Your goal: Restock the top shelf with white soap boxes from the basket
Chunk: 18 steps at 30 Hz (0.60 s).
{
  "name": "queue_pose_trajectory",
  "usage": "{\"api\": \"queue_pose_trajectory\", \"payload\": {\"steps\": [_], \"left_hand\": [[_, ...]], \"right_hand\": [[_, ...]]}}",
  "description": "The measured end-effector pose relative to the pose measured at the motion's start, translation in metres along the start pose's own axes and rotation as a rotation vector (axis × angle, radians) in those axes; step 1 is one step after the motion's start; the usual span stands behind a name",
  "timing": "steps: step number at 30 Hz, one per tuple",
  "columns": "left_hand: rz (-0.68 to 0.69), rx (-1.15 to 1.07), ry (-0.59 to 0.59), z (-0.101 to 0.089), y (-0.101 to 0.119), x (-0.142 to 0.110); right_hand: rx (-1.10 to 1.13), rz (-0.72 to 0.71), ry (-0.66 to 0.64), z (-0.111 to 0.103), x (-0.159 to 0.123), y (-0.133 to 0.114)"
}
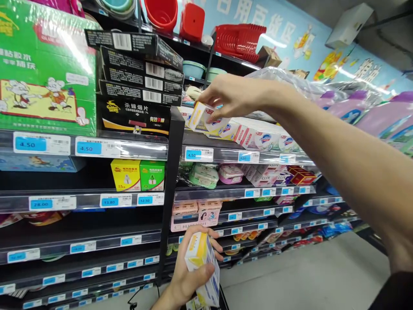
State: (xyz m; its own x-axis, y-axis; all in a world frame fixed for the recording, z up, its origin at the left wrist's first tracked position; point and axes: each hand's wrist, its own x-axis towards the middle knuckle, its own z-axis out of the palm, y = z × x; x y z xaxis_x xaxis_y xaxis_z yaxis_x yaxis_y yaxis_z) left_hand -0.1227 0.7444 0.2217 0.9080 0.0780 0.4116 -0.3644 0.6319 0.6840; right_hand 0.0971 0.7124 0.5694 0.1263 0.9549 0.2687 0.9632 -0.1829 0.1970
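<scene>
My right hand [227, 97] pinches a small yellow-and-white soap box [199, 115] at the left end of an upper shelf. More soap boxes [247, 135], white with blue emblems and yellow or pink parts, are lined up just right of it. Lower down, in front of the shelving, my left hand [182, 273] wraps around yellow-and-white soap packaging [198, 254], held tilted. Whether that is one box or several pressed together I cannot tell.
Left of a dark shelf post [174, 172] stand stacked black boxes [138, 90] and a large green box [48, 69]. Red plastic baskets [238, 41] sit on top. Purple bottles [361, 110] stand at right, above the grey floor [290, 275].
</scene>
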Motion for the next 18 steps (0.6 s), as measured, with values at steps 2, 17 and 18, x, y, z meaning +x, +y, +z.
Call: {"api": "queue_pose_trajectory", "payload": {"steps": [2, 17, 18], "left_hand": [[-0.007, -0.004, -0.001, -0.003, 0.001, 0.001], [0.008, 0.014, -0.029, -0.017, -0.010, 0.011], [0.003, -0.002, 0.004, -0.016, -0.010, 0.011]], "right_hand": [[-0.118, -0.020, -0.095, 0.006, 0.009, -0.001], [-0.163, 0.089, 0.086, 0.063, 0.059, 0.028], [-0.115, 0.098, 0.107, 0.061, 0.056, 0.028]]}}
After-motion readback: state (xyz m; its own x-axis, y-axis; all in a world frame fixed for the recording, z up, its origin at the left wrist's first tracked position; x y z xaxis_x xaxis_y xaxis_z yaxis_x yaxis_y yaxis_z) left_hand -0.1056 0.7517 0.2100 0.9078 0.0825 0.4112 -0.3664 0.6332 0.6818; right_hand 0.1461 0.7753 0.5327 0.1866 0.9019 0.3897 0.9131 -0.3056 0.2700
